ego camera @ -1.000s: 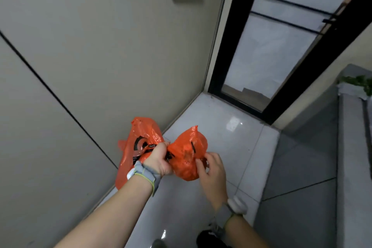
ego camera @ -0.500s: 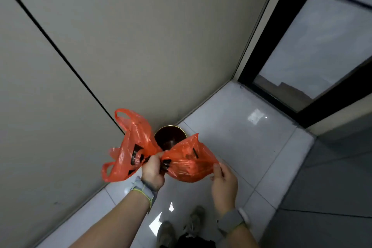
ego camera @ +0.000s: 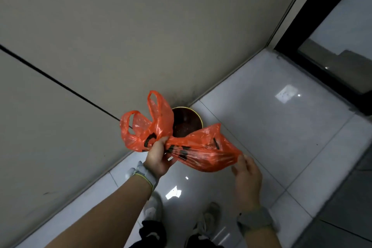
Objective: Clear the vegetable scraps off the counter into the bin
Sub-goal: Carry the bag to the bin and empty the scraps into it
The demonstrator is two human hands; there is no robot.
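1. Head view, surroundings. Beige wall panels (ego camera: 100,26) meet a glossy pale tiled floor (ego camera: 271,127) in a corner; a dark-framed glass door (ego camera: 342,36) stands to the right. My shoes (ego camera: 209,219) show at the bottom edge. No bench in sight from here.

2. Head view, bin. A small round bin (ego camera: 186,122) with a dark inside and a thin yellowish rim sits on the floor against the wall. Its near-left part is hidden behind the bag.

3. Head view, bag. An orange plastic bag (ego camera: 201,151) hangs above the floor, just on my side of the bin. Black print on it, unreadable. The two handle loops flop up and left; the bulging closed end lies out to the right. I judge the scraps are in that bulge, though none show through.

4. Head view, left hand (ego camera: 159,157). My grip is pressed together round the bag's gathered waist, between loops and bulge.

5. Head view, right hand (ego camera: 246,177). Fingers spread and loose, just under the bag's right tip; touching or a hair apart, I cannot tell. It pinches nothing.

6. Relation that matters. The bag's long axis runs left to right, across my line to the bin, which lies straight ahead and below. The left hand is nearer the bin mouth. My judgement: the mouth end must swing over the rim and the bulge rise, or scraps spill on the floor.
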